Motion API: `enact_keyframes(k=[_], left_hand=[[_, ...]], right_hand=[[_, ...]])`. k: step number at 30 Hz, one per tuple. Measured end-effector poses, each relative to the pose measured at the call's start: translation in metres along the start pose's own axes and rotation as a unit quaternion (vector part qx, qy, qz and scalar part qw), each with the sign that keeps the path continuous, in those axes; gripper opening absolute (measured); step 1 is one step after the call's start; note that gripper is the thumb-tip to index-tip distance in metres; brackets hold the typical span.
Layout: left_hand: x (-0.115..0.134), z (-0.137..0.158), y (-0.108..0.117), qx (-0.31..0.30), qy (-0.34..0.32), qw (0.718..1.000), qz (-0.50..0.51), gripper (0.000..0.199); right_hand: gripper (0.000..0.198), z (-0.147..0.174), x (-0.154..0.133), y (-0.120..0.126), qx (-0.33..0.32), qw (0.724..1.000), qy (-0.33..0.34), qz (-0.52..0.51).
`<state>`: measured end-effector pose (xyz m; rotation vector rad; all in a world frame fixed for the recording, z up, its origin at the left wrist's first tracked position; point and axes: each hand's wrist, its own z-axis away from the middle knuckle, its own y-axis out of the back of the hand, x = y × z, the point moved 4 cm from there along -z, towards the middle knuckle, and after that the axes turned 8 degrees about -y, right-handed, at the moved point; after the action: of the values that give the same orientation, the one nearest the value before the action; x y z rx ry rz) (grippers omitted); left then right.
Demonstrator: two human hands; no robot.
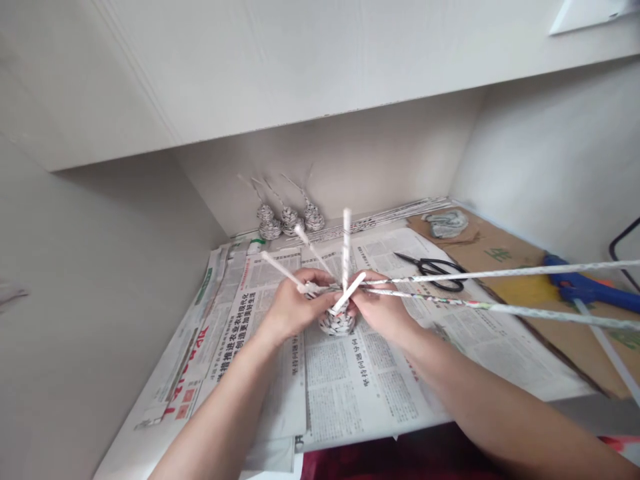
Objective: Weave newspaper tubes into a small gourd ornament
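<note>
Between my hands a small woven paper gourd (338, 324) stands on the newspaper, its rounded base showing below my fingers. Several rolled paper tubes (347, 243) stick up and outward from its top. My left hand (303, 300) is closed around the weaving on the left, thumb pressed toward the middle. On the other side my right hand (377, 300) pinches the weaving where two long paper tubes (480, 307) run off to the right edge of the view. The fingertips of both hands are partly hidden behind the tubes.
Three finished-looking woven gourds (291, 221) stand against the back wall, beside a bundle of long paper tubes (380, 219). Black-handled scissors (435, 270) lie right of my hands. Cardboard (485, 260) bears a crumpled cloth (445, 224) and a blue glue gun (580, 283). A white panel (300, 67) overhangs the table.
</note>
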<state>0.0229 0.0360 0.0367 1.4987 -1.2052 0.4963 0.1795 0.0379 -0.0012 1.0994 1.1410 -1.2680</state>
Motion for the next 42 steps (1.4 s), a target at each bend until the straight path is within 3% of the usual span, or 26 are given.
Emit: enact_keyframes(k=[3,5,10,17,25,31,37,42], left_hand=[[0.003,-0.001,0.012,-0.133,0.015,0.986,0.099,0.051],[0.004,-0.001,0.02,-0.164,0.022,0.981,0.099,0.046],[-0.001,-0.005,0.024,-0.111,0.024,0.989,0.095,0.026],[-0.007,-0.004,0.015,-0.134,-0.035,0.983,0.124,0.02],[0.012,-0.003,0.012,-0.151,-0.13,0.98,-0.016,0.014],[0.009,-0.002,0.005,-0.101,-0.112,0.985,-0.086,0.011],[0.001,-0.002,-0.003,-0.052,-0.068,0.996,-0.027,0.013],[-0.004,-0.002,0.003,-0.057,0.01,0.998,-0.002,0.02]], right_hand=[[0.011,-0.002,0.0,0.003,0.003,1.0,0.013,0.025],[0.012,-0.003,0.001,0.002,-0.013,1.0,0.016,0.022],[0.011,-0.001,0.001,0.0,-0.038,0.999,0.004,0.027],[0.011,-0.001,0.003,-0.001,-0.058,0.998,-0.026,0.022],[0.015,0.001,0.002,-0.002,-0.07,0.997,-0.02,-0.003],[0.009,0.001,0.002,-0.004,-0.062,0.998,-0.011,-0.001],[0.008,0.002,0.0,-0.001,-0.04,0.999,0.008,0.004],[0.011,0.002,0.0,-0.002,-0.039,0.999,0.006,0.02]])
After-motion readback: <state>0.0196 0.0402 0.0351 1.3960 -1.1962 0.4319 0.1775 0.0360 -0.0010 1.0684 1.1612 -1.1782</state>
